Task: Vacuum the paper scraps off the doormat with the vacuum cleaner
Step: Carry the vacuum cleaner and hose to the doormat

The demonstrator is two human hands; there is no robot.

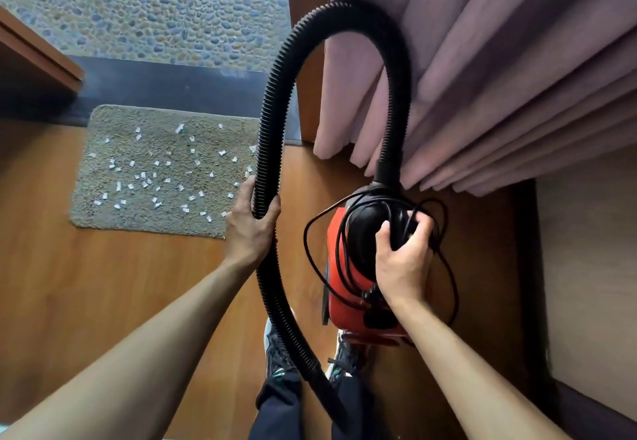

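Note:
A grey-beige doormat (103, 129) lies on the wooden floor at the left, strewn with several white paper scraps (144, 176). A red and black vacuum cleaner (341, 277) hangs above the floor to the right of it. My right hand (403, 257) grips its black top handle, with loops of black power cord (312, 260) caught around it. A ribbed black hose (344, 12) arches up from the vacuum's front and comes down on the left. My left hand (250, 226) is closed around that hose beside the mat's right edge. The hose's lower end runs down past my legs.
Pink curtains (482, 60) hang at the right, close behind the hose arch. A pebbled outdoor surface (138, 9) lies beyond a dark threshold (165, 84). Wooden furniture (34, 53) juts in at the left. My shoes (275, 353) stand on the wood floor below the vacuum.

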